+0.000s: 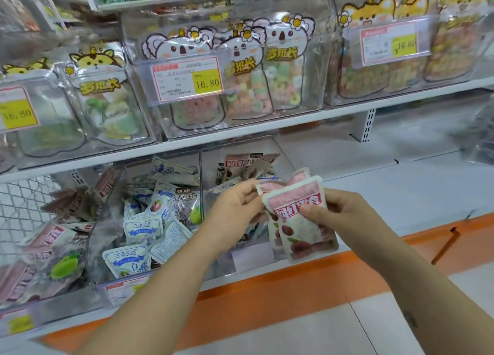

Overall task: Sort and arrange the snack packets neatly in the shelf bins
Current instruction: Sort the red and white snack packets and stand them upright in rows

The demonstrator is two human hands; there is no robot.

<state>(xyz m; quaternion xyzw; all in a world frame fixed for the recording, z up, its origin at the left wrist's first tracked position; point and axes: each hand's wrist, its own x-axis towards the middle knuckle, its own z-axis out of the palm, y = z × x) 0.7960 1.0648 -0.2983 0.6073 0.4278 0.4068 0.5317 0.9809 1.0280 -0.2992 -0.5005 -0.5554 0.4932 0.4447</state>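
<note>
My right hand (331, 210) grips a small stack of pink and white snack packets (302, 229) printed with red fruit, thumb across the front one. My left hand (238, 202) pinches the top left corner of a pink packet (270, 186) at the back of that stack. Both hands hover over the front of a clear bin (251, 258) on the lower shelf, which holds more pink packets (246, 162) and a few blue ones. The clear bin to its left (117, 282) is full of blue and white packets (141, 229) lying in disorder.
A further bin at far left (40, 250) holds mixed pink and green-fruit packets. The upper shelf carries clear bins of koala (283, 60), cat and dog shaped candy bags with price tags (187, 79). To the right the white lower shelf (401, 183) lies bare above an orange base (267, 296).
</note>
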